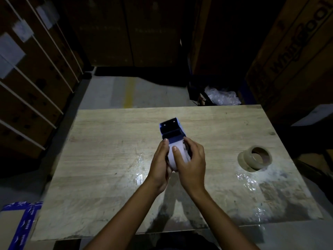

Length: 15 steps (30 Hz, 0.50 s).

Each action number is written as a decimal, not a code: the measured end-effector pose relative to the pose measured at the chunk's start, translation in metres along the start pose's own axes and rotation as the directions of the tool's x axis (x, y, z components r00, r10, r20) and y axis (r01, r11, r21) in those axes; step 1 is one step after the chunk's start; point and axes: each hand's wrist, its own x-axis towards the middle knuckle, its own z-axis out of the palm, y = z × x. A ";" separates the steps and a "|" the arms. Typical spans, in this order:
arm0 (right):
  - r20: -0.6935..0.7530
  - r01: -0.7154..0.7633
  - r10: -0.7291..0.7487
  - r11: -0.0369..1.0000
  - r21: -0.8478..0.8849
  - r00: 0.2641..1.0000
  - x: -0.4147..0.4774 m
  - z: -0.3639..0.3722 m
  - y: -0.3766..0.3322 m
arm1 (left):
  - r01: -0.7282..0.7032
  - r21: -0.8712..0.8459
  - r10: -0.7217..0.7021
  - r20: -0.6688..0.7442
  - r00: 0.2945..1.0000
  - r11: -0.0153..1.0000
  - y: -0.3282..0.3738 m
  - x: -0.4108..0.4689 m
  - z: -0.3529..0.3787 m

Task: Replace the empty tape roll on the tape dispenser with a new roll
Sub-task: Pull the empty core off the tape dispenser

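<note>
Both hands, left hand [160, 165] and right hand [191, 166], grip clamped on blue tape dispenser [172, 131] bearing white roll [177, 156]; empty brown cardboard core [255, 158] lies apart on wooden desk [108, 159].

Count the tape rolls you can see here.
2. A white tape roll sits in the blue tape dispenser held by both hands; a brown cardboard roll lies on the wooden table, right side.
</note>
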 end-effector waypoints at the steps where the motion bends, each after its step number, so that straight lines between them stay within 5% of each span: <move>1: 0.004 0.039 -0.039 0.999 -0.038 0.999 -0.002 -0.001 0.000 | 0.000 -0.033 0.001 0.020 1.000 0.999 -0.001 0.001 -0.001; 15: 0.085 0.068 -0.040 0.930 -0.362 0.996 -0.022 0.011 -0.015 | 0.164 -0.304 -0.180 -0.024 0.983 0.938 -0.012 0.007 -0.016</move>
